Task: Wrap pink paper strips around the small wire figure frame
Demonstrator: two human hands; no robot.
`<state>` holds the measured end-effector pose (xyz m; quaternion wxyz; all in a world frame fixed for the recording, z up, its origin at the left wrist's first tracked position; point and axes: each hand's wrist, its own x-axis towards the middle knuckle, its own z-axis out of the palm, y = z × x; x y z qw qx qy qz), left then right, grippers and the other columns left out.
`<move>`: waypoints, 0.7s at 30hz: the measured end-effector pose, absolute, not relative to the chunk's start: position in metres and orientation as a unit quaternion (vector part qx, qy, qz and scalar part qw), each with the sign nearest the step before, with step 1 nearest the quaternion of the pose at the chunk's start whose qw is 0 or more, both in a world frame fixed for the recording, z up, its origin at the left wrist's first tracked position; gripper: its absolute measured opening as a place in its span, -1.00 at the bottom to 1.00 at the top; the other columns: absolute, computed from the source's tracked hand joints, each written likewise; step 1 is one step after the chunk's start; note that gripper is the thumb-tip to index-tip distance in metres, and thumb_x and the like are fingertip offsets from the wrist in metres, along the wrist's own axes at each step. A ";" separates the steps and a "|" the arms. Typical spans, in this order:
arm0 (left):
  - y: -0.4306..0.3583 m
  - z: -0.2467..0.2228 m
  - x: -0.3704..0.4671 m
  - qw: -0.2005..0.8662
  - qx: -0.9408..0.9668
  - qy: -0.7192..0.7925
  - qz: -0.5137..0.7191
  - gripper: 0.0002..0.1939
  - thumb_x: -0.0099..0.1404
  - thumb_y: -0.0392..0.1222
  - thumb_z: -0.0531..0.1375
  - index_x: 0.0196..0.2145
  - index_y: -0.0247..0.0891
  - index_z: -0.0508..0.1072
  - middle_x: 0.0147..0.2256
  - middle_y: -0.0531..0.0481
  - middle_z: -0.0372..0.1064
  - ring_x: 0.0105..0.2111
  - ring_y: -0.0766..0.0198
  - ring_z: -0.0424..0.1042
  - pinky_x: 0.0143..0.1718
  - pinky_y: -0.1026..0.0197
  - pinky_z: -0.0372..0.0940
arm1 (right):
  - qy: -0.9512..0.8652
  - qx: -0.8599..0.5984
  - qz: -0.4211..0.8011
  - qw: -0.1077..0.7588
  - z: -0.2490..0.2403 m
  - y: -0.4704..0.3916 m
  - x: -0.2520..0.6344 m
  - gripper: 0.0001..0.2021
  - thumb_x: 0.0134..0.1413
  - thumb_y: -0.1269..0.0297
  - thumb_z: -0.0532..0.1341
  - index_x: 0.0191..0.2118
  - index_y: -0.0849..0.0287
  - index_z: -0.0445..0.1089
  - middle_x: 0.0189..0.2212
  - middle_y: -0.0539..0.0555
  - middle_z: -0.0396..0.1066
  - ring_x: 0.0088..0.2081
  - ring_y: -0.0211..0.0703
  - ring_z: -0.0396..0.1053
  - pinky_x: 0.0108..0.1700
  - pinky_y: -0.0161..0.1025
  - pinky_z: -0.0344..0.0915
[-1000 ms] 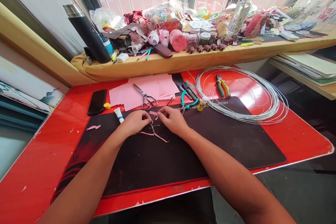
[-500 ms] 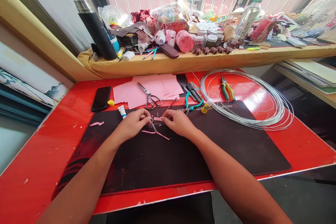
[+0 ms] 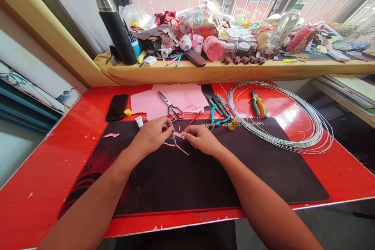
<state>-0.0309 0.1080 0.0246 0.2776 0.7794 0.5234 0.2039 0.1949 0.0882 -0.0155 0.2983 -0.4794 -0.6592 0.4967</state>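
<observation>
Between my hands, over the black desk mat, is a small twisted wire figure with pink-wrapped limbs spreading at its lower end. My left hand pinches the figure near its top, its fingertips pressed together. On the other side my right hand closes thumb and finger on the end of a narrow pink strip, which reaches across to the wire. Just beyond my fingers lie scissors on pink sheets. A small white-and-blue tube is close to my left hand.
Right of my hands are teal-handled cutters, a utility knife, a yellow bottle, a wire coil and pliers. A phone lies at left. The cluttered sill holds a black flask.
The view has shifted slightly, moving the background right. My left hand has turned a little with the wire figure, and the pink strip now slants down toward my right fingertips.
</observation>
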 end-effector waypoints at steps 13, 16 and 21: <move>0.112 0.038 -0.025 0.195 0.816 0.519 0.161 -0.87 0.36 -0.13 0.12 -0.28 -0.16 0.45 -0.33 -0.05 0.54 -0.31 0.09 0.51 -0.27 0.11 0.25 | -0.609 -0.443 0.586 0.298 -0.012 0.087 0.194 -0.72 0.25 0.03 0.27 -0.31 0.17 0.41 -0.59 -0.10 0.30 -0.59 -0.32 0.21 -0.53 -0.35 0.12; 0.111 0.041 -0.022 0.209 0.810 0.524 0.160 -0.87 0.34 -0.12 0.14 -0.28 -0.16 0.47 -0.33 -0.06 0.55 -0.31 0.08 0.51 -0.27 0.11 0.27 | -0.598 -0.441 0.596 0.303 -0.012 0.086 0.192 -0.73 0.22 0.06 0.30 -0.35 0.17 0.41 -0.63 -0.12 0.27 -0.60 -0.33 0.20 -0.54 -0.36 0.10; 0.111 0.044 -0.022 0.268 0.787 0.516 0.207 -0.81 0.35 -0.03 0.19 -0.27 -0.15 0.52 -0.31 -0.06 0.58 -0.29 0.06 0.53 -0.22 0.07 0.33 | -0.532 -0.438 0.648 0.325 -0.011 0.086 0.190 -0.70 0.12 0.04 0.35 -0.41 0.14 0.35 -0.68 -0.15 0.23 -0.64 -0.35 0.14 -0.58 -0.36 0.06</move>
